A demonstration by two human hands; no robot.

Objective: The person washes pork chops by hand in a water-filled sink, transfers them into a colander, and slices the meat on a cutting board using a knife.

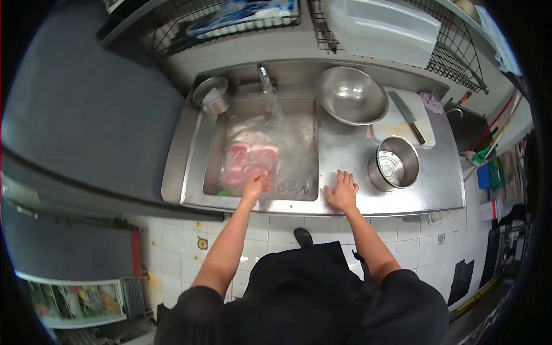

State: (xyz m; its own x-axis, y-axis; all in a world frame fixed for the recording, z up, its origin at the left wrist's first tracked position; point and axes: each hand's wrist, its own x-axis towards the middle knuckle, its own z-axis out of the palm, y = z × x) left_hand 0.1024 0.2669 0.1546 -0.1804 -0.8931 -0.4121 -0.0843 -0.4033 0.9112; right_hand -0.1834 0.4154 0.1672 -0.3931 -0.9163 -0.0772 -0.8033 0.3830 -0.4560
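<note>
My left hand (255, 185) reaches over the front rim of the steel sink (198, 164), its fingers closed on a slab of pink raw meat (241, 156). More pink pieces lie around it in the water, and their edges blur under the surface. Water runs from the faucet (264, 77) into the back of the sink. On the steel counter (339, 146), right of the sink, my right hand (344, 194) rests flat with its fingers spread, holding nothing. A deep steel pot (382, 179) stands just to its right.
Behind the pot sit a large steel colander (351, 86) and a white cutting board (386, 127) with a knife (411, 118) on it. A small steel pot (215, 105) occupies the back left corner. Wire racks (460, 69) hang above; a purple cloth (430, 102) lies at the right.
</note>
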